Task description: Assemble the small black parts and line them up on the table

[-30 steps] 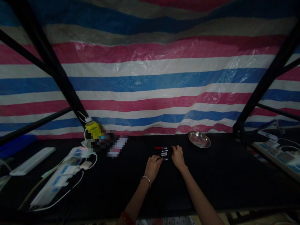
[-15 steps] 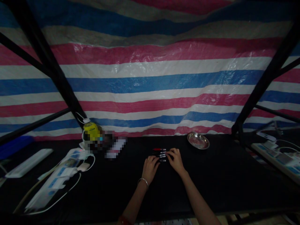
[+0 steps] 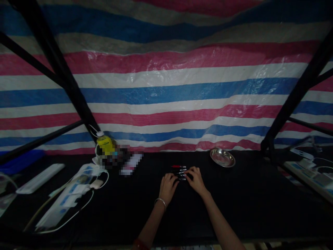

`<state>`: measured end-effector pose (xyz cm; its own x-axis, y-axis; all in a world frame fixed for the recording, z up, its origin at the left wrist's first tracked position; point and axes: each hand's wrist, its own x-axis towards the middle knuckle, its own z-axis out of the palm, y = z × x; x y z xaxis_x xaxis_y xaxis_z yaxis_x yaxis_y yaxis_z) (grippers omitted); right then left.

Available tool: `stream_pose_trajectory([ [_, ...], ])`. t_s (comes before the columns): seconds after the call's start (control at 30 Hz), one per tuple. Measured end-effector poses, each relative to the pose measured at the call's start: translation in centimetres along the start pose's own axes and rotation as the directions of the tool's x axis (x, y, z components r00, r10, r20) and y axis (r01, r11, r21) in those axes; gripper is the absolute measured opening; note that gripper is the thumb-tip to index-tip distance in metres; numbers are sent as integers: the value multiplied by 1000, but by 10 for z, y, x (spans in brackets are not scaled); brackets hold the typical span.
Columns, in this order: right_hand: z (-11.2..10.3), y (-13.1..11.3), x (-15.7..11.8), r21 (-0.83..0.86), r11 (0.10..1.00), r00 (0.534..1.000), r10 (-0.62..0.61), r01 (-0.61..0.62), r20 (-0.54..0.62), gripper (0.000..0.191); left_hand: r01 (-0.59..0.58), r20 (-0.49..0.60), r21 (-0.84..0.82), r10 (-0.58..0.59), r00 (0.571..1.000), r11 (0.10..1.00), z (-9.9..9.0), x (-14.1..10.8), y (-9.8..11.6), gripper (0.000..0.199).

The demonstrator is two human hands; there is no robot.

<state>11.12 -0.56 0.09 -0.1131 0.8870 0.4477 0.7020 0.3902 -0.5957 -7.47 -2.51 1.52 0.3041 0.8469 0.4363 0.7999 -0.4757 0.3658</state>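
Several slim pen-like sticks lie side by side on the black table, dark with silvery right ends. The farthest, a red pen-like stick [image 3: 178,166], lies apart from both hands. My left hand [image 3: 168,189], with a bangle at its wrist, pinches the left part of the near black pen-like sticks [image 3: 182,175]. From the other side, my right hand [image 3: 195,180] has its bent thumb and fingers closed on their silvery ends. The fingertips partly cover these sticks, so which stick each hand grips is hard to make out.
A shiny metal dish [image 3: 222,157] stands at the back right. On the left are a power strip [image 3: 65,201] with cables, a white bar [image 3: 40,178] and a yellow bottle [image 3: 105,143]. Black frame posts and a striped tarp [image 3: 166,93] bound the table.
The view has turned slightly left, so everything sits a little further right. My right fingers have closed in slightly over the sticks' silvery ends; my left hand stays beside them.
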Motion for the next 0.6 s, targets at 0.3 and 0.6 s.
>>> stream_pose_trajectory([
  [0.3,1,2,2,89,996,1000,6,-6,-3,14,-10,-10,19,10,1000,1000,-2,0,2,15],
  [0.6,-1,-3,6,640,748,941,319,-176,-115,24,24,-64,-10,-25,998,1000,-3,0,3,15],
])
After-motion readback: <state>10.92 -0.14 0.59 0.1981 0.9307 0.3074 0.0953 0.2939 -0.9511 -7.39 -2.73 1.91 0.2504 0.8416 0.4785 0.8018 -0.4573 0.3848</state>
